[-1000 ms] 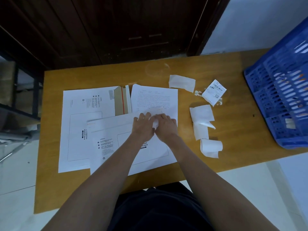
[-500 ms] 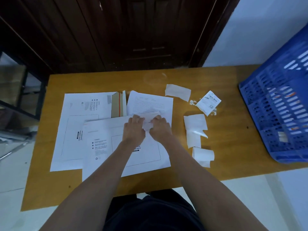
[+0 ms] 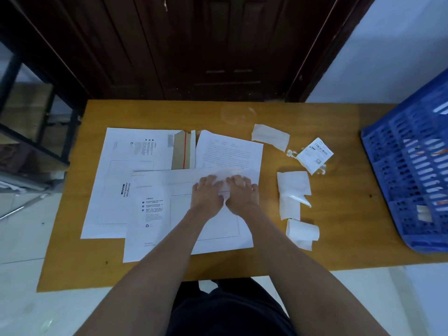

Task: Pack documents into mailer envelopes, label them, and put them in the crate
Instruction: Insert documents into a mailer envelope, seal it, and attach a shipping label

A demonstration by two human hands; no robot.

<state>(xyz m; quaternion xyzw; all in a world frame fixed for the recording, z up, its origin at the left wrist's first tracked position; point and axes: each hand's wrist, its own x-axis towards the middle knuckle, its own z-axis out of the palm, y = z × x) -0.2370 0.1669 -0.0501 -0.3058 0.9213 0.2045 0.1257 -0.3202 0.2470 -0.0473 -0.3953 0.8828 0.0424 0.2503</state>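
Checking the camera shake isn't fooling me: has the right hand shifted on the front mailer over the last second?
No. The right hand stays at the front mailer's top edge, beside the left hand.

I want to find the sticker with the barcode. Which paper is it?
Start at the big blue plastic crate on the right of the wooden table. Just left of it lies a small white printed label, tilted like a diamond. Only it has black barcode marks; the white paper scraps nearby are blank.
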